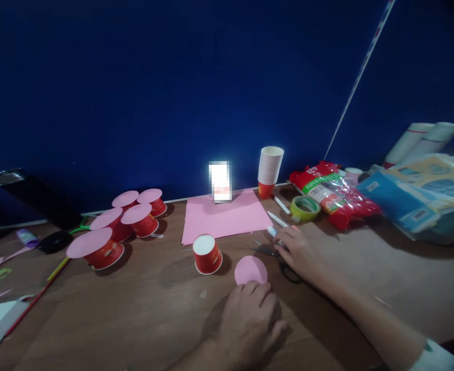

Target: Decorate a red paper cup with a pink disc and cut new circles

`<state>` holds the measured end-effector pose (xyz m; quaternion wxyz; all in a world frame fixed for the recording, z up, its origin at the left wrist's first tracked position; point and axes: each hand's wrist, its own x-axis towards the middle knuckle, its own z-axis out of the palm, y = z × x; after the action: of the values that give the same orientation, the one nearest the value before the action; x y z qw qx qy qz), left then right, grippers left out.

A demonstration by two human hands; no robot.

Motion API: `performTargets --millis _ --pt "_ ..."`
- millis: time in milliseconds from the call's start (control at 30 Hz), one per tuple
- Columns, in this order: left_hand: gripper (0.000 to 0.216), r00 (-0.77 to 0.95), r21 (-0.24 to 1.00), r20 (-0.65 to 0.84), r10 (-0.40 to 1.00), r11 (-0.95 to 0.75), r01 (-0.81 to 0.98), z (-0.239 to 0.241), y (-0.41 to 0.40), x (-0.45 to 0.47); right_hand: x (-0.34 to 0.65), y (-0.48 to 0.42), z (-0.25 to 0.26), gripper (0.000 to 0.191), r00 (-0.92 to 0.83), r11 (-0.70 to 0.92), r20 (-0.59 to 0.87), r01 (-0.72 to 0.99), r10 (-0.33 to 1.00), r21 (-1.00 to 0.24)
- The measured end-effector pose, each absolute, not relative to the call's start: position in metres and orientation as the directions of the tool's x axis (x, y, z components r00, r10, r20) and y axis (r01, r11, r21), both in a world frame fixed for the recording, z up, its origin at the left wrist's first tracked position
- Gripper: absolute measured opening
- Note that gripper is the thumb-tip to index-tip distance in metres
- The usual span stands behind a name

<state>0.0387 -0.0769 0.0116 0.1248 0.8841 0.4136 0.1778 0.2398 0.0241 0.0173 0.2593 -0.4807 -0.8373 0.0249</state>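
Note:
My left hand (248, 314) rests on the wooden table (141, 319) with its fingers curled together over the near edge of a pink paper circle (250, 269). My right hand (298, 250) reaches forward, and its fingers close around a small white stick with a blue end (272, 231). Scissors (265, 251) lie under and beside that hand. A red paper cup (206, 254) stands upside down just left of the circle. Beyond it lies a pink paper sheet (227, 215).
Several upturned red cups topped with pink discs (113, 232) sit at the left. A stack of paper cups (269, 170), a green tape roll (304, 207), a red packet (333, 196) and blue bags (416, 201) line the back right. A dark blue wall stands behind.

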Motion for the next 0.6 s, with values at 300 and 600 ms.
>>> performTargets --millis 300,600 --pt "0.019 0.643 0.349 0.297 0.706 -0.707 0.615 0.010 -0.073 0.037 0.249 0.030 0.003 0.025 -0.239 0.386 0.393 0.852 0.888 -0.354" --pt "0.014 0.703 0.390 0.389 0.595 -0.798 0.459 0.015 -0.072 0.037 0.254 0.033 0.005 0.027 -0.176 0.313 0.380 0.888 0.908 -0.336"
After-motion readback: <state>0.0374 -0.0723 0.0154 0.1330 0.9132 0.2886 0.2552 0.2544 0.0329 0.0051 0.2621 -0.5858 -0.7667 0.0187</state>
